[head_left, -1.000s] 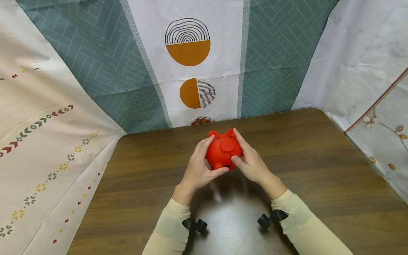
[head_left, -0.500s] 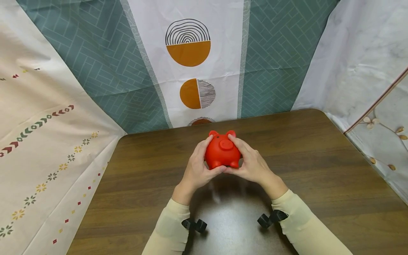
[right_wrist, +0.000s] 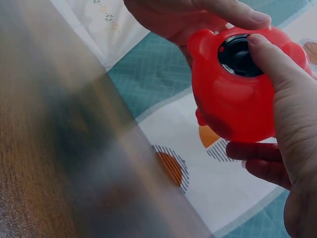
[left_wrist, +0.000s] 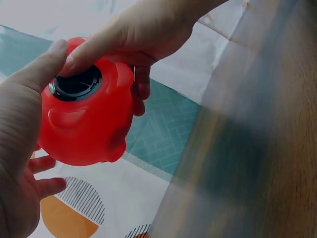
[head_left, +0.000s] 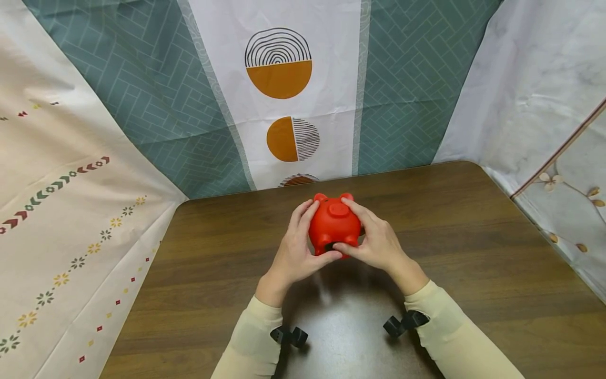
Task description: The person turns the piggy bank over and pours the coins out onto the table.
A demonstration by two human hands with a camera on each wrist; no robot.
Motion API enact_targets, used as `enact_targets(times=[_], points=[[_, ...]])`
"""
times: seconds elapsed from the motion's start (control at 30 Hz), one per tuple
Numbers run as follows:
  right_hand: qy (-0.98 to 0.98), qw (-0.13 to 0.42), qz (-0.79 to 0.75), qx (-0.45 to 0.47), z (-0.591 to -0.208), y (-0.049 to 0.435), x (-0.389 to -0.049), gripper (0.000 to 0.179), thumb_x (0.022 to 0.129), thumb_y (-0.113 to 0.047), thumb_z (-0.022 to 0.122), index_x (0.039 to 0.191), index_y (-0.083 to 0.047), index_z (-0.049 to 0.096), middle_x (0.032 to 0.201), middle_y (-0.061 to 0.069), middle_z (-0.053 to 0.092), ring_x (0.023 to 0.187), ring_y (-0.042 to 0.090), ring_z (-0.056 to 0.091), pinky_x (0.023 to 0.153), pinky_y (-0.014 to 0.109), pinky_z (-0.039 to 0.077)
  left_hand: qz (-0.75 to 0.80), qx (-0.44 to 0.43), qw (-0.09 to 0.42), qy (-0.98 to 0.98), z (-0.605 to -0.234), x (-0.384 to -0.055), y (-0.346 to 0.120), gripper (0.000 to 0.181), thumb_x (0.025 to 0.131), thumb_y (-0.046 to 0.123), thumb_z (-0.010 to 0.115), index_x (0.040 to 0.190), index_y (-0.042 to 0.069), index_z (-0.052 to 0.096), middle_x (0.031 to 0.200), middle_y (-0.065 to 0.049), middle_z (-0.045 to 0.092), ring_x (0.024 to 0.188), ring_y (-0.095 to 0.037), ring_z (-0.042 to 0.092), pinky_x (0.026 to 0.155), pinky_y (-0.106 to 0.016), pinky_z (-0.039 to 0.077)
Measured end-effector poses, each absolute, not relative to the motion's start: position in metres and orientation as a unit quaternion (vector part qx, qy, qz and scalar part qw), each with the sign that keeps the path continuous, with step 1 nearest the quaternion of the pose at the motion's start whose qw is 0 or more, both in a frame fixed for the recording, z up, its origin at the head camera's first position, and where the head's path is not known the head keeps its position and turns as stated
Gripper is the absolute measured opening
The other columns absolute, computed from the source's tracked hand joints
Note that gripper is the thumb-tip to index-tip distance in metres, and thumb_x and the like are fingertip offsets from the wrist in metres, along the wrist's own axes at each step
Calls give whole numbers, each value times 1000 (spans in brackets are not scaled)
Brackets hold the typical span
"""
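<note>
Head view, red pig [head_left: 334, 229]: It looks lifted over the far part of the table [head_left: 213, 263], between 2 hands. Its snout [head_left: 338, 210] points up and its belly tips to the near side, probably so the person can see and reach under it.
Head view, left hand [head_left: 293, 250]: It holds the pig's left side. The fingers are bent round it, spread about as wide as the pig, with the thumb low on the near side.
Head view, right hand [head_left: 381, 245]: It holds the right side in much the same way. A hand on each side likely stops such a round thing from slipping.
Head view, cloth [head_left: 341, 142]: It hangs behind the table's far edge.
Left wrist view, black plug [left_wrist: 77, 88]: It is round and sits in the pig's belly, turned to the near side.
Left wrist view, thumbs: The left thumb is on the red part just beside the plug. I cannot tell if the 2 thumbs touch.
Left wrist view, left fingers: 2 show past the pig. The others hide, so I cannot tell how they lie.
Right wrist view, right thumb: Its tip rests on the plug's edge, maybe because the rim is good to push on.
Right wrist view, right fingers: 2 show, bent beside the pig.
</note>
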State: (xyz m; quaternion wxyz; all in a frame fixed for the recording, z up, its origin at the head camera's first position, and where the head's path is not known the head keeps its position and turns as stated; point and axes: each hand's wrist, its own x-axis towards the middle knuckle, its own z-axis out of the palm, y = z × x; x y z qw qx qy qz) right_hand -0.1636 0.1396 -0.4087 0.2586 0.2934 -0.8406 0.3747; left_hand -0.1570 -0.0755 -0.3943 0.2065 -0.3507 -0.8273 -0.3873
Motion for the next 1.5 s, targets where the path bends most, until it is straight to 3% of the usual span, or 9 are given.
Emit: enact_targets(times=[0.37,1.03,1.3,1.37,1.5], points=[[-852,216,405,254,-405,144,-163,81,74,-40,80,144,-28,41,106,3,66,83,16,63,66,32,56,-326,-399,226,-827,-391,-153,-72,107,61,43,90,147,15,33,152,-12,28,137,-27,30,101,-39,44],[-837,184,443,263,-404,143,-163,76,81,-36,74,147,-27,36,105,6,66,81,17,64,65,31,57,-318,-409,231,-824,-390,-154,-75,96,65,33,88,145,19,36,152,-13,26,136,-28,33,100,-38,45],[-825,184,446,294,-405,143,-163,72,90,-59,54,150,-25,32,100,4,67,80,14,63,64,31,57,-345,-401,238,-815,-391,-154,-75,94,66,33,87,143,13,37,147,-17,31,133,-29,38,97,-35,48],[-828,186,440,296,-404,143,-163,73,90,-63,49,151,-25,31,106,3,65,81,13,62,65,34,56,-349,-393,244,-815,-391,-154,-75,94,66,34,87,143,13,37,147,-16,31,132,-28,39,97,-36,47],[-830,179,435,301,-402,144,-163,75,90,-61,52,152,-26,28,133,1,53,101,15,59,79,38,55,-359,-372,251,-818,-391,-155,-76,95,65,34,88,143,13,37,145,-15,33,129,-27,42,97,-36,48]])
